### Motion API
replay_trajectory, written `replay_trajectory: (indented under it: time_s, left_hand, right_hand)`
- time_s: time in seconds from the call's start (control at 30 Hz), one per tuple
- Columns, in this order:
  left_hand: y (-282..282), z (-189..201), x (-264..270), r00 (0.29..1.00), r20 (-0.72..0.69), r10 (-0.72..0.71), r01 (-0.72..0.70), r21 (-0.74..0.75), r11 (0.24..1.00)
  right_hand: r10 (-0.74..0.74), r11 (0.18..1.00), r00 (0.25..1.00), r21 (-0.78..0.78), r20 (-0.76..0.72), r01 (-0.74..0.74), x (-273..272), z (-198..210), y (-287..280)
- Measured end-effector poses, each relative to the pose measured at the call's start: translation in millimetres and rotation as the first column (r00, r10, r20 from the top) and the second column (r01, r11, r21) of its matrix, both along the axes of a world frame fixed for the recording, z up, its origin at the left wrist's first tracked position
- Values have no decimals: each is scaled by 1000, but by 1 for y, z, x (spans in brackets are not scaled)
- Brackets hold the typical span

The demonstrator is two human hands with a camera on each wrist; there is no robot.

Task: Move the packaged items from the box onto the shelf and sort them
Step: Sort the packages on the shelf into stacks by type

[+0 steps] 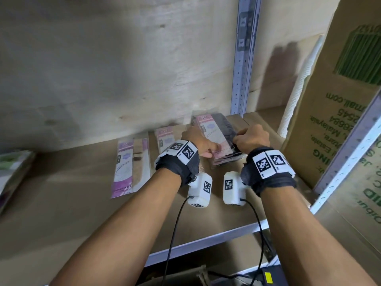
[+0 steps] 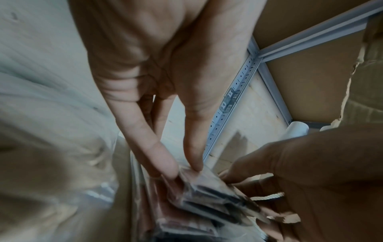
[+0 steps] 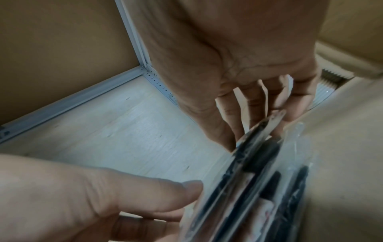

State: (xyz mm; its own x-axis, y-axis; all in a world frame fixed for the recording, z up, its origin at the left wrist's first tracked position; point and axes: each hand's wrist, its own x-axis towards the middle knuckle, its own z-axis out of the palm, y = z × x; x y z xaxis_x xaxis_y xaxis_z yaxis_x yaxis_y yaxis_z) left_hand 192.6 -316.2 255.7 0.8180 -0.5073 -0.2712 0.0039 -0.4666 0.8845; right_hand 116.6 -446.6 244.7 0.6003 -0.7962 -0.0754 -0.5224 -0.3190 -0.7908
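Hands meeting over a stack of packets [image 1: 216, 139] on the shelf [image 1: 82, 213]. Left hand [image 1: 198, 144] pinching the stack's near edge, right hand [image 1: 252, 136] curled round its far side. Probably mid-sorting; next, peeling off one packet toward the two packets [image 1: 132, 166] lying leftward.

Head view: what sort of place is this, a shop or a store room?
Probably a stock room. A grey slotted metal shelf upright carries bare brown shelf boards, a large printed cardboard carton stands at the right, and both hands hold a stack of pink plastic-wrapped packets.
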Motion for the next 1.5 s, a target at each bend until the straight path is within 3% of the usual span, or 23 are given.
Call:
replay_trajectory:
  time_s: [0.5, 0.67, 0.77, 0.83, 0.97, 1.17, 1.37, 1.5]
  left_hand:
    - [-4, -8, 0, 990, 141, 8, -11, 21, 1000]
    - [15, -4, 4, 982, 187, 6, -11, 28, 1000]
    - [45, 2, 10, 955, 280, 100, -101, -10, 995]
    - [75, 4, 16, 948, 240, 209, -184, -122, 975]
    - [158, 1, 32, 884, 278, 376, -323, -219, 921]
    - [292, -17, 55, 764, 218, 607, -553, -264, 790]
    - [390, -15, 71, 689, 219, 691, -655, -219, 723]
    - [444, -5, 73, 629, 272, 729, -731, -113, 673]
  right_hand:
    - [14, 1000, 1000, 15, -7, -14, -4, -1, -3]
    - [-1, 995, 1000, -97, 0, 1, -2, 12, 9]
    - [42, 968, 991, -250, 125, -9, 3, 21, 22]
    - [133, 958, 957, -282, 257, -57, 4, 27, 36]
    - [314, 949, 866, -130, 390, -286, 10, 31, 81]
    - [584, 721, 718, 164, 379, -674, 26, 12, 181]
    - [642, 506, 659, 428, 392, -749, 51, 2, 273]
    - [716, 485, 609, 384, 341, -786, 81, 10, 338]
